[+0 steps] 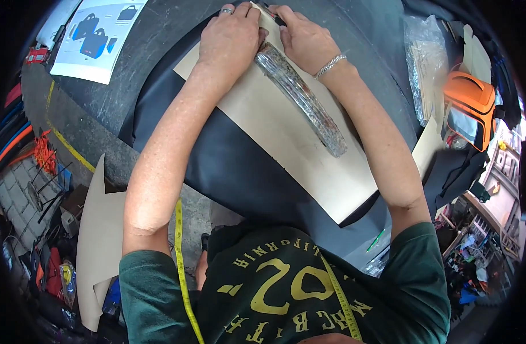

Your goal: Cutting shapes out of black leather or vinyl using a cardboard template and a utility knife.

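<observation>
Pretty bright shot overall, soft and fairly even light over the table (366, 34); the hottest spot is out past the table's right edge, where the background blows out to white; glare streaks run along the plastic-wrapped bar (306, 106) and the clear bag (426, 71); the black sheet (246, 166) gets a dull sheen; middle looks sharp enough, but clutter (53, 272) past the left edge goes dim and mushy; heavy fisheye bending, black vignette all round.

Smooth cardboard sheet (314, 180), glossy-wrapped bar (303, 101)
</observation>
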Motion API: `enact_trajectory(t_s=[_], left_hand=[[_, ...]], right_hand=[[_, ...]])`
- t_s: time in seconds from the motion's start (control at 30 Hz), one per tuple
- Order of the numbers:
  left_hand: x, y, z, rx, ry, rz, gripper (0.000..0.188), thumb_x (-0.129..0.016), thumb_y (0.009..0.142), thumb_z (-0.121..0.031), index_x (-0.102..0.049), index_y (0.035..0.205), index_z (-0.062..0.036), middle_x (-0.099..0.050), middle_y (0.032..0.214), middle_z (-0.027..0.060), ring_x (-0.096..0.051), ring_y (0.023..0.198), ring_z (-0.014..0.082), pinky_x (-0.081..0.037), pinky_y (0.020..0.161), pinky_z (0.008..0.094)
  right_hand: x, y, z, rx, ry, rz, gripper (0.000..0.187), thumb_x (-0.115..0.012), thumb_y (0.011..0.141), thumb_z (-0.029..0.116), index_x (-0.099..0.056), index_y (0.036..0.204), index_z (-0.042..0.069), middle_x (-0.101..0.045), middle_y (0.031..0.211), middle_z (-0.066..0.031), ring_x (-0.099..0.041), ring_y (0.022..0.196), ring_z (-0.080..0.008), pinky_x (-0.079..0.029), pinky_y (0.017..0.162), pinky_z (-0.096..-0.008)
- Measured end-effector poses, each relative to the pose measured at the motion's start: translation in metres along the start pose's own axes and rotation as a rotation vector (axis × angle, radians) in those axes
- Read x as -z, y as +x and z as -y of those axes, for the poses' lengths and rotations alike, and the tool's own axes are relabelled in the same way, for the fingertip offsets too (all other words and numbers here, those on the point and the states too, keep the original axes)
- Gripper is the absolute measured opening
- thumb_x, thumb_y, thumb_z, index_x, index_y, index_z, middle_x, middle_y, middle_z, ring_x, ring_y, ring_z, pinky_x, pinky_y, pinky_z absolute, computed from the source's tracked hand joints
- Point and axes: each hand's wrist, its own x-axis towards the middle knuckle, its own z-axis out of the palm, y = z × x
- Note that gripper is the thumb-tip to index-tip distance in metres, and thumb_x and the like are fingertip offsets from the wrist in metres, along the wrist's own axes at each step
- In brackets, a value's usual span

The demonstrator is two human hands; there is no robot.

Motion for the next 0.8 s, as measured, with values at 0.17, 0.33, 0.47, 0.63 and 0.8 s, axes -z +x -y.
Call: enact_trajectory(t_s=[0.17,0.33,0.47,0.63,0.8], left_hand=[[-0.005,0.000,0.001,-0.007,-0.028,-0.043,0.039,-0.065,0.091,-0.024,-0.065,0.123,-0.0004,-0.065,0.120,0.0148,-0.062,0.111,0.0311,-0.052,0.094,0.0401],[0.003,0.007,-0.004,0.020,-0.010,0.068,0.044,-0.065,0.093,-0.026,-0.065,0.131,-0.0056,-0.063,0.119,0.0131,-0.060,0.113,0.0307,-0.052,0.094,0.0393],[0.004,0.003,0.008,-0.112,-0.275,-0.063,0.050,-0.071,0.089,-0.037,-0.068,0.129,-0.0052,-0.065,0.117,0.0145,-0.061,0.111,0.0316,-0.051,0.096,0.0391],[0.012,0.015,-0.011,0.001,0.041,0.110,0.056,-0.074,0.085,-0.043,-0.069,0.125,-0.0035,-0.066,0.113,0.0166,-0.061,0.110,0.0333,-0.051,0.096,0.0398],[0.016,0.014,-0.013,-0.004,0.065,0.138,0.056,-0.073,0.086,-0.043,-0.069,0.125,-0.0022,-0.067,0.112,0.0188,-0.061,0.111,0.0348,-0.049,0.098,0.0400]], right_hand=[[0.007,-0.029,-0.004,-0.018,-0.011,-0.015,0.037,-0.052,0.101,0.012,-0.051,0.137,0.018,-0.069,0.114,-0.0128,-0.069,0.095,-0.0343,-0.057,0.080,-0.0464],[0.009,-0.046,-0.010,-0.044,-0.023,-0.043,0.036,-0.054,0.101,0.011,-0.053,0.136,0.019,-0.070,0.110,-0.0126,-0.070,0.087,-0.0329,-0.058,0.074,-0.0449],[0.011,-0.057,-0.011,-0.052,0.012,-0.036,0.037,-0.054,0.101,0.012,-0.052,0.137,0.020,-0.070,0.109,-0.0120,-0.070,0.085,-0.0335,-0.058,0.074,-0.0448],[0.017,-0.080,-0.020,-0.083,0.013,-0.017,0.038,-0.054,0.101,0.012,-0.051,0.138,0.021,-0.070,0.112,-0.0128,-0.070,0.085,-0.0350,-0.058,0.075,-0.0452],[0.024,-0.103,-0.020,-0.109,0.000,-0.004,0.038,-0.054,0.102,0.013,-0.051,0.139,0.021,-0.070,0.113,-0.0141,-0.070,0.085,-0.0366,-0.058,0.077,-0.0453]])
